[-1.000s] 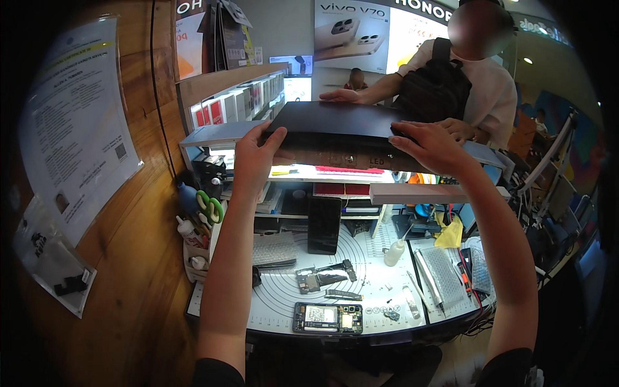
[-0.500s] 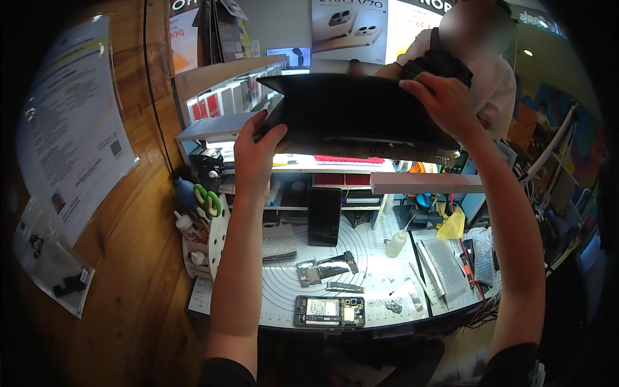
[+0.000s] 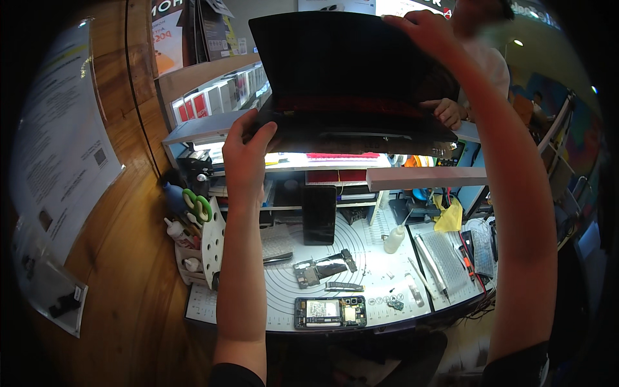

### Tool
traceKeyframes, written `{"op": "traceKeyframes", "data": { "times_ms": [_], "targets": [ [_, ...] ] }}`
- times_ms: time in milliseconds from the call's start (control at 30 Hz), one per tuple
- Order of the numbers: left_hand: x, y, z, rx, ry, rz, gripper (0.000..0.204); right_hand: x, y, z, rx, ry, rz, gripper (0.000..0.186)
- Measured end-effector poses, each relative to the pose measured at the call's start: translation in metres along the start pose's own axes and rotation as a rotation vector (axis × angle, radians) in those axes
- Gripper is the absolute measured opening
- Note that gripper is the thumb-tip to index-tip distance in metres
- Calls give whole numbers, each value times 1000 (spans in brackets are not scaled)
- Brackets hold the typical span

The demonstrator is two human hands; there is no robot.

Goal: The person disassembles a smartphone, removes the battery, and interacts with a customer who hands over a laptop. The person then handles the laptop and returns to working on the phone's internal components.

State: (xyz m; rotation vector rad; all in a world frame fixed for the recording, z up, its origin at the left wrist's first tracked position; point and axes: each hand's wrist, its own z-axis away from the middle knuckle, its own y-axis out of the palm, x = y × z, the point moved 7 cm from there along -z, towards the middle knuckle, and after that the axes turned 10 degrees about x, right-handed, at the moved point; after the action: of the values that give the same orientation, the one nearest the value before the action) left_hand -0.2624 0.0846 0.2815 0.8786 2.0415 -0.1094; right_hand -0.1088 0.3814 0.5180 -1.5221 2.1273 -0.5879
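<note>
A black laptop (image 3: 342,58) is held up over the shelf unit at the back, its lid raised and its screen dark. My left hand (image 3: 248,142) grips the left end of its base, thumb in front. My right hand (image 3: 422,32) holds the lid's upper right corner with bent fingers. Beside the laptop's right end is another person's hand (image 3: 445,113). Below, on the lit mat, lie an opened phone (image 3: 330,313) with its insides showing, a phone part with a board (image 3: 324,267) and a thin dark strip (image 3: 344,287).
A dark phone (image 3: 319,216) leans against the shelf. On the left stands a tool holder (image 3: 213,242) with green-handled scissors (image 3: 198,205). A white dropper bottle (image 3: 394,239), bubble-wrap pouch (image 3: 445,258) and yellow cloth (image 3: 449,215) sit at right. A wooden wall (image 3: 138,258) borders the left.
The laptop's lid has swung further up, with my right hand rising at its corner. My left hand keeps its grip. The other person's hand now shows by the laptop's right side.
</note>
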Motion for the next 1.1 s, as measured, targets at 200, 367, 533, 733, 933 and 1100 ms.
{"op": "traceKeyframes", "data": {
  "times_ms": [200,367,533,733,933,1100],
  "targets": [
    [4,-2,-1,5,-3,22,43,-5,2,-4,69,11,44,69],
    [1,0,-1,12,4,20,43,-2,-1,-2,82,33,81,70],
    [-5,2,3,4,-3,-5,43,-3,4,0,111,37,8,71],
    [1,-3,0,2,-15,0,43,14,-7,7,104,39,26,70],
    [-1,-1,1,1,-29,8,42,6,-5,2,121,49,36,69],
    [-1,1,1,-4,-24,10,41,-6,2,-5,131,74,51,69]
  ]
}}
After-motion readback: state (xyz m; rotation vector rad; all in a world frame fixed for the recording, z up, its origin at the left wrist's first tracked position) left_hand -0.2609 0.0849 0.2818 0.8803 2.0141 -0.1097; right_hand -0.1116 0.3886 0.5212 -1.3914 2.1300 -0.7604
